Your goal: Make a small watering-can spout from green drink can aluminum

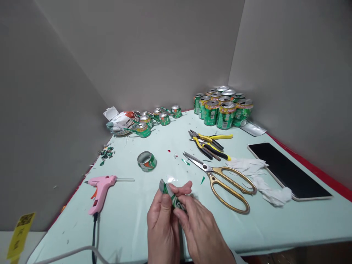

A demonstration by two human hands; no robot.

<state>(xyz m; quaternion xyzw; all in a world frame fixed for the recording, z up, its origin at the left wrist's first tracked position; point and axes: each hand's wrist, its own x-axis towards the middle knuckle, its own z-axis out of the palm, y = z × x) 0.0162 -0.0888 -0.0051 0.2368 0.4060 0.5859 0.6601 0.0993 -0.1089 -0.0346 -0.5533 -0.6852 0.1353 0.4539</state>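
Above a cloth-covered table (126, 223), a person's left hand (161, 223) and right hand (202, 222) are together pinching a green-printed aluminum can strip (176, 201), apparently shaping it; the next move is seemingly calling for even pressure.

— "Bright or dim?"
— "Moderately bright on the pale surface (123, 212); dimmer on the grey walls (154, 47), darkest toward the upper left."
— "Light from where?"
— "Probably from above, to judge by the small white glare just beyond the left hand (162, 227) and right hand (203, 227), and by the shine on the tops of the standing cans (224, 112)."
— "And shadows?"
— "Soft and faint, for example beside the grey cable (82, 248)."
— "Distorted anywhere?"
— "Yes, stretched toward the edges, most visibly at the black-screened device (288, 170)."
— "In focus?"
— "Rather sharp at the gold-handled scissors (210, 171); softer at the yellow tag (21, 234), with print difficult to read there."
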